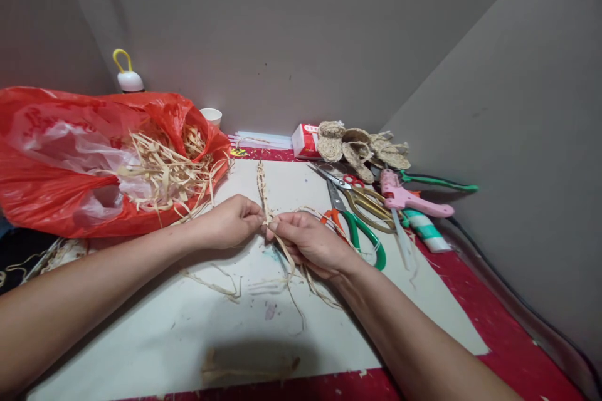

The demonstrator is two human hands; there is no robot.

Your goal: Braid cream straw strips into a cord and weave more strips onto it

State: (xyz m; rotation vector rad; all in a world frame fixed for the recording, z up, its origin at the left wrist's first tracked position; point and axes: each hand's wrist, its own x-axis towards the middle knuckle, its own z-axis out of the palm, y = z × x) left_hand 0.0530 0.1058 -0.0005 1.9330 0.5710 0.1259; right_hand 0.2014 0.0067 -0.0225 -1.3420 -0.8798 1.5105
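Note:
A narrow braid of pale dried straw stands out away from me, between my two hands over the white board. My left hand pinches its near end from the left with curled fingers. From the right, my right hand closes on the same end, thumb on top. Loose straw strands trail down past the right fingers onto the board. Just beyond my right hand lie scissors with green and orange handles. The exact grip of the fingertips is partly hidden.
A red plastic bag full of straw stands at left. At right lie a pink glue gun, brass-handled scissors, green-handled pliers and woven straw pieces. A white cup is at the back.

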